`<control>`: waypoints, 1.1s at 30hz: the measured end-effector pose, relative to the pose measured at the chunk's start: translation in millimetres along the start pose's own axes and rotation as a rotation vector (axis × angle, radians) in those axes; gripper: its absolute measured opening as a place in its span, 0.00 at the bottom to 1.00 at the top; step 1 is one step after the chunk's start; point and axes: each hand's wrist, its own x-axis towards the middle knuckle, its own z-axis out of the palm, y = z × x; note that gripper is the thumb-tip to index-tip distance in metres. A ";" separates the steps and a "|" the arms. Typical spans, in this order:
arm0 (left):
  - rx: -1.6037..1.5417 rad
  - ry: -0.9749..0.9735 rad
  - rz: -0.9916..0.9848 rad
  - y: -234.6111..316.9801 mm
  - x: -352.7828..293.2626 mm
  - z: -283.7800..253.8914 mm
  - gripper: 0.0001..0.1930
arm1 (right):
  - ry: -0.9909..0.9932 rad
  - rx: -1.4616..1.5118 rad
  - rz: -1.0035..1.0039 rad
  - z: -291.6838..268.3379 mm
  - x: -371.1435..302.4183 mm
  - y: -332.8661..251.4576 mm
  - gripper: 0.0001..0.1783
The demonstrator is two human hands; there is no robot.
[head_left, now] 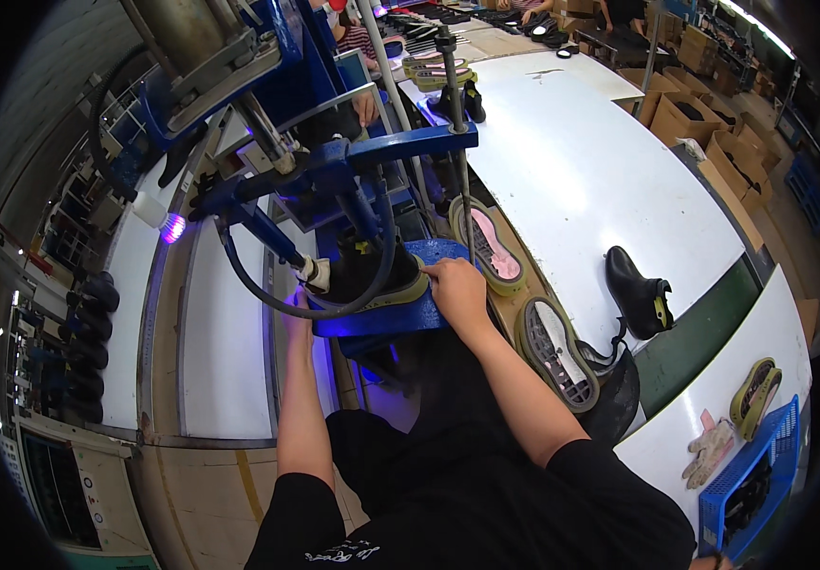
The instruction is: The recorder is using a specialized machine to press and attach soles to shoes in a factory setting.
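The black shoe [358, 274] is seated on the blue platform [381, 320]. At the platform's right side the right hand [459, 287] is half curled, its fingers set against the sole's end; whether a grip is closed cannot be told. At the left side the left hand [299, 324] is mostly hidden — opening and hold cannot be told. If the press arm [400, 145] above the platform is lowered, fingers could be pinched — and the shoe could be skewed by uneven hand pressure.

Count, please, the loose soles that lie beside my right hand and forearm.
2: a pink-lined sole, just to the right of the right hand, and a pale-lined sole, nearer, right of the forearm. Others may be hidden beneath the arm.
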 end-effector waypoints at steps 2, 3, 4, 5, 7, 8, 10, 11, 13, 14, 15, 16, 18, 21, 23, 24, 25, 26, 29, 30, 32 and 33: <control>0.032 -0.007 -0.022 6.4 -16.1 2.0 0.26 | -0.017 -0.050 0.020 3.8 1.7 4.0 0.14; 0.003 0.045 -0.052 8.7 -27.0 3.9 0.25 | -0.016 -0.048 0.015 5.2 3.4 5.4 0.14; -0.026 0.096 -0.081 14.3 -40.3 6.0 0.25 | 0.011 -0.057 -0.001 5.3 5.4 7.3 0.14; 0.032 0.130 -0.092 23.1 -56.4 1.8 0.24 | 0.036 -0.059 -0.025 6.5 7.7 6.5 0.14; -0.067 0.113 -0.129 -3.7 -65.4 -16.8 0.23 | 0.049 -0.042 -0.064 11.3 14.7 1.8 0.15; -0.165 0.068 -0.172 -8.2 -73.2 -23.9 0.22 | 0.063 -0.044 -0.081 13.7 18.2 1.1 0.15; -0.225 0.042 -0.267 -0.9 -105.4 -24.0 0.21 | 0.066 -0.044 -0.104 17.0 24.5 7.1 0.15; -0.285 0.007 -0.360 12.9 -127.2 -22.4 0.19 | 0.058 -0.055 -0.098 19.1 27.6 9.2 0.13; -0.305 -0.011 -0.393 25.9 -160.2 -27.8 0.18 | 0.069 -0.059 -0.133 24.8 34.4 8.5 0.11; -0.323 -0.053 -0.429 30.0 -174.5 -28.6 0.17 | 0.064 -0.050 -0.144 25.8 37.8 8.7 0.11; -0.372 -0.084 -0.446 34.6 -188.0 -29.5 0.17 | 0.047 -0.098 -0.177 26.7 41.0 9.3 0.10; -0.422 -0.114 -0.460 38.7 -200.8 -30.5 0.17 | 0.031 -0.144 -0.210 27.0 43.5 8.0 0.10; -0.475 -0.109 -0.553 34.7 -218.8 -26.0 0.16 | 0.035 -0.148 -0.241 35.3 46.0 9.5 0.09; -0.546 -0.136 -0.585 45.3 -245.8 -17.6 0.16 | -0.008 -0.093 -0.210 45.9 44.4 12.4 0.15; -0.608 -0.192 -0.664 54.3 -259.8 -14.4 0.15 | -0.007 0.071 -0.271 41.5 41.3 6.3 0.17; -0.608 -0.185 -0.668 52.9 -262.9 -12.5 0.15 | -0.014 0.074 -0.273 41.0 40.6 5.1 0.17; -0.628 -0.238 -0.716 53.3 -266.2 -11.0 0.15 | -0.029 0.078 -0.285 39.6 39.6 4.9 0.17; -0.648 -0.291 -0.764 53.9 -269.2 -9.4 0.15 | -0.046 0.083 -0.295 38.8 38.7 5.2 0.18; -0.685 -0.404 -0.836 65.5 -272.8 -3.3 0.16 | -0.023 0.163 -0.419 38.3 37.1 11.0 0.13; -0.703 -0.479 -0.872 69.6 -273.5 -0.1 0.15 | -0.032 0.166 -0.415 38.2 34.7 13.1 0.13; -0.725 -0.540 -0.911 74.4 -274.3 6.6 0.14 | -0.090 0.202 -0.425 34.0 31.4 13.6 0.13; -0.748 -0.608 -0.943 75.2 -274.5 11.3 0.13 | -0.099 0.203 -0.421 31.0 29.2 14.4 0.13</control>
